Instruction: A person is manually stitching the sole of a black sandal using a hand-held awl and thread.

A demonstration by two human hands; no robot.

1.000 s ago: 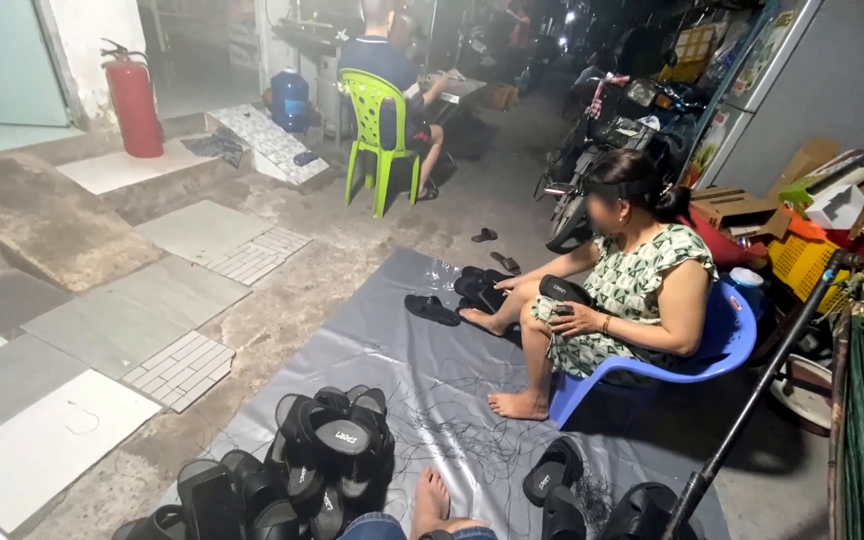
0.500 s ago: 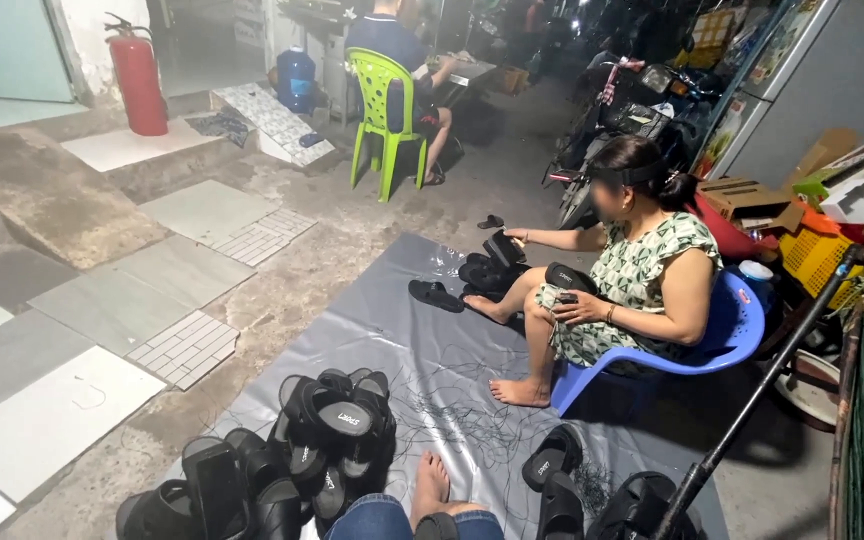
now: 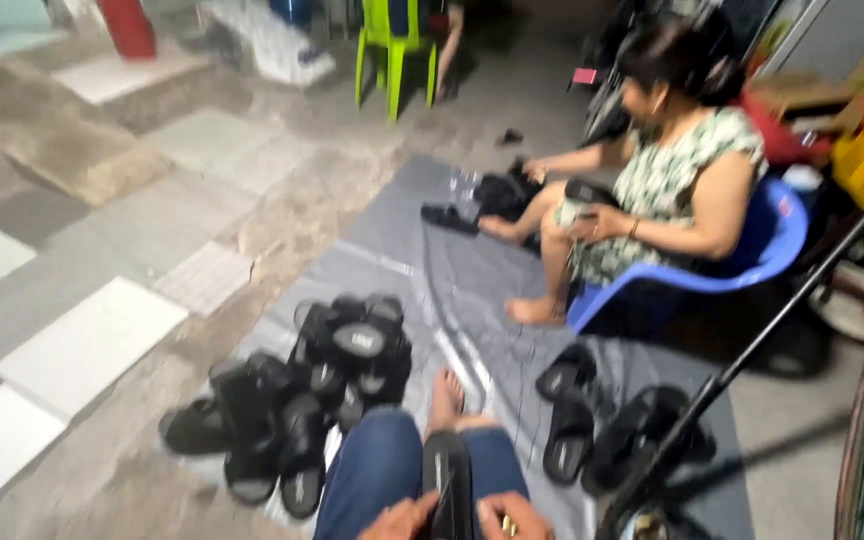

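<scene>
Black sandal stands upright on the lap, pinched from both sides: left hand has its fingers gripping one edge, right hand clasps the other. Heap of black sandals lies just left on the grey sheet. A seated co-worker handles another sandal.

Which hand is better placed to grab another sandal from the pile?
Probably the left hand: the pile of black sandals lies on its side, while the right hand grips the sandal on the lap.
</scene>
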